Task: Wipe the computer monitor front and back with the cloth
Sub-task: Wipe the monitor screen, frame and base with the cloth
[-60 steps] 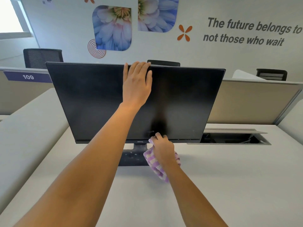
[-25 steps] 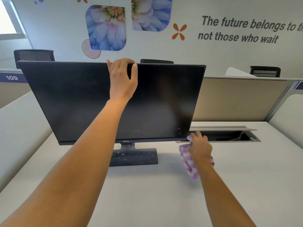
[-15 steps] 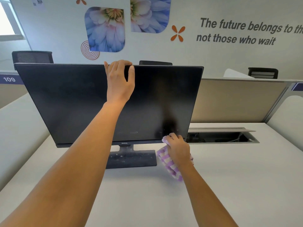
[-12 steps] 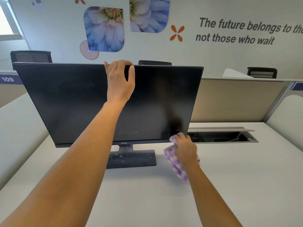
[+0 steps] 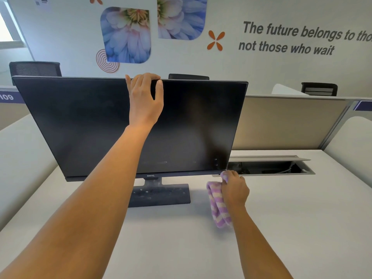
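Note:
A black computer monitor (image 5: 80,125) with its screen off stands on a dusty dark base (image 5: 161,195) on the white desk (image 5: 281,228). My left hand (image 5: 145,101) grips the monitor's top edge near the middle, fingers curled over to the back. My right hand (image 5: 234,189) holds a purple-and-white checked cloth (image 5: 218,208) and presses its top end against the bottom right corner of the screen. The rest of the cloth hangs down below my hand. The monitor's back is hidden.
An open cable tray (image 5: 267,167) with its lid up lies in the desk just right of the monitor. Beige partition panels (image 5: 281,121) rise behind the desk. Black office chairs (image 5: 34,69) stand beyond them.
My right hand slid the cloth back and forth along the screen's bottom edge and now sits at its bottom right corner. My left hand kept its grip on the top edge.

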Demonstrator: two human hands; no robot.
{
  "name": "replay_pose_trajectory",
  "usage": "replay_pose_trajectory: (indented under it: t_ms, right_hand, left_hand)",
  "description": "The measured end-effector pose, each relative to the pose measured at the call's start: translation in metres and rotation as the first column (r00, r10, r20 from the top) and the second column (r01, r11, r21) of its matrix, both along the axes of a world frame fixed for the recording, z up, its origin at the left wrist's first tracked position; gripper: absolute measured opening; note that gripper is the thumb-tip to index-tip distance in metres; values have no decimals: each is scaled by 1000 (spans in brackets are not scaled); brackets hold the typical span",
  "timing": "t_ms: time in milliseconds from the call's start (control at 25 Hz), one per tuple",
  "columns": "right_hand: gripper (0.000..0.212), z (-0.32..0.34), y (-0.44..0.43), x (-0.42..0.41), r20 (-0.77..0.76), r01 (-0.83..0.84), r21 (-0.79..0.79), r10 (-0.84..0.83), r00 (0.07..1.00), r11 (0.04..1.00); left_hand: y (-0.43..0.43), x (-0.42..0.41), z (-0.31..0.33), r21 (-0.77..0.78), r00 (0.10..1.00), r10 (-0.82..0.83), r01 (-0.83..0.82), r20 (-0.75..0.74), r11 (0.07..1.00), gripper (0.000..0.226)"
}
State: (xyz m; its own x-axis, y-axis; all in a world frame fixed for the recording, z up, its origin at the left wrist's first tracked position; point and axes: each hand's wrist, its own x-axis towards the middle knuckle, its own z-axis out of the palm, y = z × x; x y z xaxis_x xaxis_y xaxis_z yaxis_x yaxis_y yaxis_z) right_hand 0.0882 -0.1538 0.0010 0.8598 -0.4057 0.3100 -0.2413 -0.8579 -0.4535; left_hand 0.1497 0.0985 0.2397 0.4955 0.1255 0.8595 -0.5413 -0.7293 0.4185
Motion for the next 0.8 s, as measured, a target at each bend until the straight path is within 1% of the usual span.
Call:
replay_pose_trajectory:
  t_ms: [40,80,120,160,200,240,280,360,400,440,520,560,640,680,720,800]
  right_hand:
    - [22,-6,-1,-3,-95,-26,-63,20,995,998]
    - [22,-10,-2,-9,-114,-23,-79,14,993,997]
    - [23,-11,-1,-14,-21,12,-48,-13,1000,999]
    - [25,-8,0,-16,96,48,21,-50,994,999]
    - [29,-5,0,-15,201,52,72,-66,977,996]
    - [33,-3,-1,-11,287,45,52,-58,956,998]
    - [36,0,-2,-7,315,16,-22,-8,949,1000]
    - [36,3,-3,-2,270,-41,-170,86,959,985]
    - [36,3,-3,2,225,-64,-197,109,968,978]
    - [34,4,-4,3,172,-70,-192,104,980,979]
    - [29,5,0,5,97,-28,-148,43,994,989]
    - [27,6,4,6,97,12,-98,-2,995,995]
    - [23,10,11,5,147,107,45,-112,983,993]
    - [23,14,15,3,172,114,89,-128,977,989]
    - [23,14,18,1,194,69,70,-82,978,995]
    - [29,7,21,-1,188,-98,-92,114,976,991]
  left_hand:
    - [1,0,0,1,1000,0,0,-1,1000,26]
    - [1,0,-1,-1,1000,0,0,-2,1000,26]
    - [1,0,0,-3,1000,3,-3,2,1000,26]
    - [0,0,0,-2,1000,6,-6,7,1000,26]
    - [0,0,-1,0,1000,7,-7,10,1000,26]
    - [0,1,-1,0,1000,6,-6,12,1000,26]
    - [0,2,-1,-2,1000,6,-6,11,1000,26]
    - [0,1,-1,-6,1000,9,-9,8,1000,26]
    - [-1,1,-1,-4,1000,8,-8,8,1000,26]
    - [-1,1,-1,-1,1000,6,-6,10,1000,26]
    - [-1,1,-1,5,1000,6,-6,12,1000,25]
    - [-1,1,-1,4,1000,5,-5,9,1000,26]
    - [0,1,0,1,1000,1,-1,3,1000,26]
    - [1,0,0,2,1000,0,0,2,1000,26]
    - [2,0,-1,5,1000,0,0,2,1000,26]
    - [1,-1,0,1,1000,-1,1,-3,1000,25]
